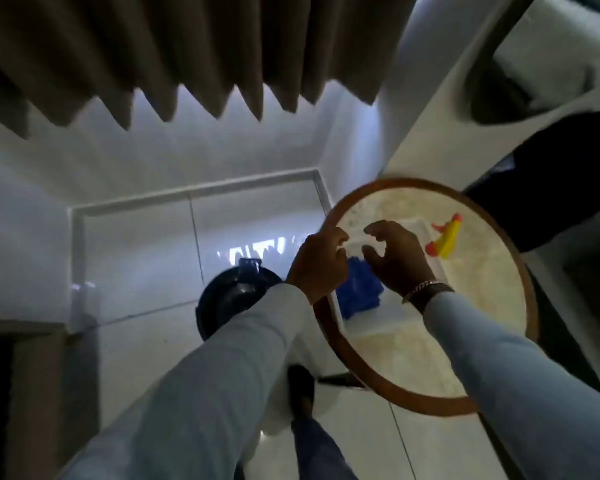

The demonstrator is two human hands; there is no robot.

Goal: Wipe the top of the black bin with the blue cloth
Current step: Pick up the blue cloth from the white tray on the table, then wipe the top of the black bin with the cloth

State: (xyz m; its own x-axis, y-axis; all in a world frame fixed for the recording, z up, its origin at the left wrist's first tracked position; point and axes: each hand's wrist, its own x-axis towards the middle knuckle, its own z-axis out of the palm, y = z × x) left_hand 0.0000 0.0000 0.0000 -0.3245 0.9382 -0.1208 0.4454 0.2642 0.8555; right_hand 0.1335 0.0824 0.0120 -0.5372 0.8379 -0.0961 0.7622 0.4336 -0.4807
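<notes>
The blue cloth (pixel 360 292) lies crumpled in a clear tray on the round table (pixel 489 306). Both my hands hover just above it, close together. My left hand (pixel 317 263) has its fingers curled, the fingertips near the cloth's upper edge; I cannot tell if they touch it. My right hand (pixel 394 256) is open with curved fingers, holding nothing. The black bin (pixel 229 299) stands on the floor to the left of the table, its round top partly hidden behind my left sleeve.
A yellow and red toy (pixel 445 239) lies on the table's far right. Brown curtains (pixel 187 57) hang above a white wall. A dark chair (pixel 548 188) stands beyond the table. White floor tiles (pixel 146 258) spread to the left of the bin.
</notes>
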